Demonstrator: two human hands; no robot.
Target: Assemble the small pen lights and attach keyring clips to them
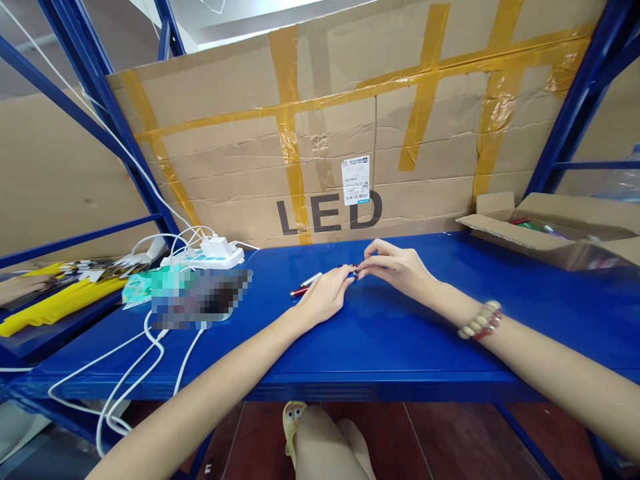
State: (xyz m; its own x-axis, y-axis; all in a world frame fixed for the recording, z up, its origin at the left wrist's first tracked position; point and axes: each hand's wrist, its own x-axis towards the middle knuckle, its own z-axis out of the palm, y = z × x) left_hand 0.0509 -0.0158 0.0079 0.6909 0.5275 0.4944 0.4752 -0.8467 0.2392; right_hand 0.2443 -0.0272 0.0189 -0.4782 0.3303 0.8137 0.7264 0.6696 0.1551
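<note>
My left hand [324, 295] rests low on the blue shelf surface [400, 340], fingers pressed together, their tips meeting a small dark, shiny piece [355, 271]. From the other side my right hand [399, 269] pinches at that same piece, thumb and forefinger closed. It is too small and too covered to name. Sticking out to the left of my left hand are a red pen-like stick [299, 292] and a silver one [314, 279]. Their other ends are hidden behind the hand, so I cannot tell whether it touches them.
At the right stands an open cardboard box [565, 257] with small coloured items. On the left lie a white power strip [220, 256] with cables, a blurred-out device [205, 297], a green packet [145, 285] and yellow strips [65, 307]. Behind, a large taped carton [240, 167] forms a wall.
</note>
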